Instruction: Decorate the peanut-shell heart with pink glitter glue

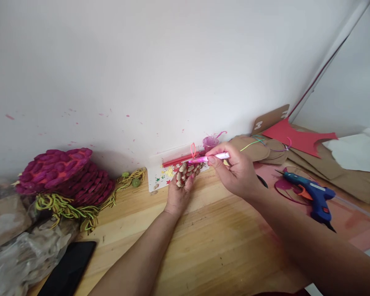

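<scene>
My left hand [179, 192] is curled around a small cluster of tan peanut shells [187, 172], held up over the wooden table [185, 246]. My right hand [237, 170] pinches a thin pink and white brush or pen [209, 158], whose pink tip touches the top of the cluster. Both hands are closed. A pink loop [193, 149] sticks up just behind the cluster.
A white sheet with coloured stars [160, 174] lies by the wall, with a pink cup [210, 142] behind it. Magenta petal pieces [64, 172] with yellow-green cord lie left. A blue glue gun [311, 195], red paper and cardboard lie right. A black phone [68, 269] is front left.
</scene>
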`<state>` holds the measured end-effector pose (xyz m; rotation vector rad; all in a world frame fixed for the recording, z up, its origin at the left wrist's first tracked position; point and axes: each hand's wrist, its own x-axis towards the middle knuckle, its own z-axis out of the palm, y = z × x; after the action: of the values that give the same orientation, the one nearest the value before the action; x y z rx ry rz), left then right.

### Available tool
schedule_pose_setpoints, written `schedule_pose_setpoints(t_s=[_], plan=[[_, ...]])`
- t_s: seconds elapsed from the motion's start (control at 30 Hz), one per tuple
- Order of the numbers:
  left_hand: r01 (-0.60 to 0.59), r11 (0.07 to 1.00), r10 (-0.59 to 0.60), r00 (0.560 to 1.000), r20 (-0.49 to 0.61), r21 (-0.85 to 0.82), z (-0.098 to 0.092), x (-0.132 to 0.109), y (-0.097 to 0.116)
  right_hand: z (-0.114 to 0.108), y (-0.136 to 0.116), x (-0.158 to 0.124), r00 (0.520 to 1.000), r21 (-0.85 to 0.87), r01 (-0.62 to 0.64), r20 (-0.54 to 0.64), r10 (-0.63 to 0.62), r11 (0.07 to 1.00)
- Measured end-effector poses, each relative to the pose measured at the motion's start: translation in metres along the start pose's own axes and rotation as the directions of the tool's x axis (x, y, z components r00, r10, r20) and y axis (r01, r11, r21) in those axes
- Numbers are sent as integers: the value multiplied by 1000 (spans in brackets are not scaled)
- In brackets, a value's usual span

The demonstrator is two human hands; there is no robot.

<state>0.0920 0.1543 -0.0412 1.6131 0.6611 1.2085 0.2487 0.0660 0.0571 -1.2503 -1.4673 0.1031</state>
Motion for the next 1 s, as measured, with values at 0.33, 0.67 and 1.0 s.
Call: schedule_pose_setpoints(t_s=[0.33, 0.67, 1.0], plan=[[-2, 1000, 2, 1000, 2, -32, 0, 0, -2, 1, 5, 1, 999, 40, -36, -2, 36, 999], [4, 998, -5, 1000, -10, -63, 3, 2, 14, 3, 11, 2, 999, 159, -14, -30, 19, 987], [54, 996, -54, 999, 4, -69, 2, 0, 11, 4, 13, 3, 999, 175, -20, -35, 26, 984]])
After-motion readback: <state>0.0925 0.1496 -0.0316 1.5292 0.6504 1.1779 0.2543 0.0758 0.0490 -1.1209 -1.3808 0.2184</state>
